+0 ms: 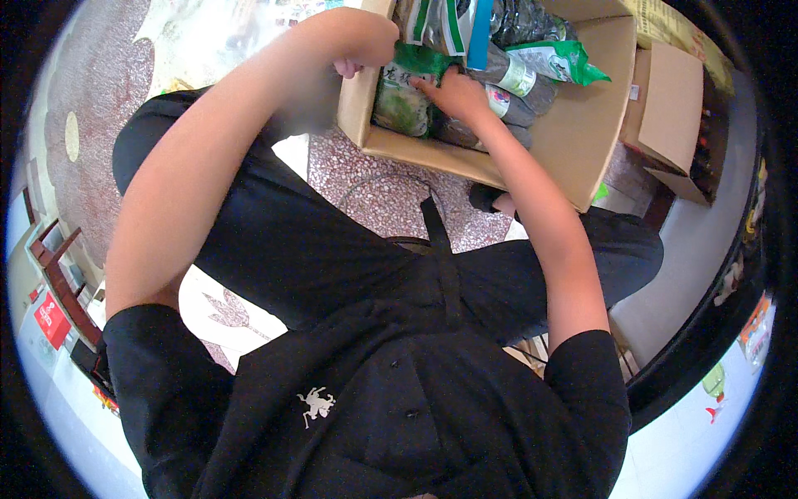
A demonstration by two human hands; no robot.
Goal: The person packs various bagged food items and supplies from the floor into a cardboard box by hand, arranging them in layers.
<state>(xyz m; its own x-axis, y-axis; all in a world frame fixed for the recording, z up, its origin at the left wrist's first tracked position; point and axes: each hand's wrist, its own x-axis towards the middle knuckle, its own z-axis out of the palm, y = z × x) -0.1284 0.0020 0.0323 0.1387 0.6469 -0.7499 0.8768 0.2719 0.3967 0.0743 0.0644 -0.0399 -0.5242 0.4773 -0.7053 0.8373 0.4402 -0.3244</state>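
My right hand (458, 93) reaches into an open cardboard box (430, 163), its fingertips on a green and clear plastic package (402, 106) that bears writing. Whether they grip it cannot be told. At the box's left wall, my left hand (373, 45) is bent sharply at the wrist, with only some fingertips showing below it and the rest hidden. Beside the right hand lie dark-filled clear packages with pale labels (517, 78). A green and white packet (552, 59) rests on top of them, and a blue strip (480, 34) stands above the hand.
A second cardboard box (670, 109), its flaps raised, stands to the right. Clear plastic sheeting (212, 37) spreads at the upper left. My crossed legs lie below the box, around a patch of speckled floor (374, 193). A wooden frame (65, 274) is at the far left.
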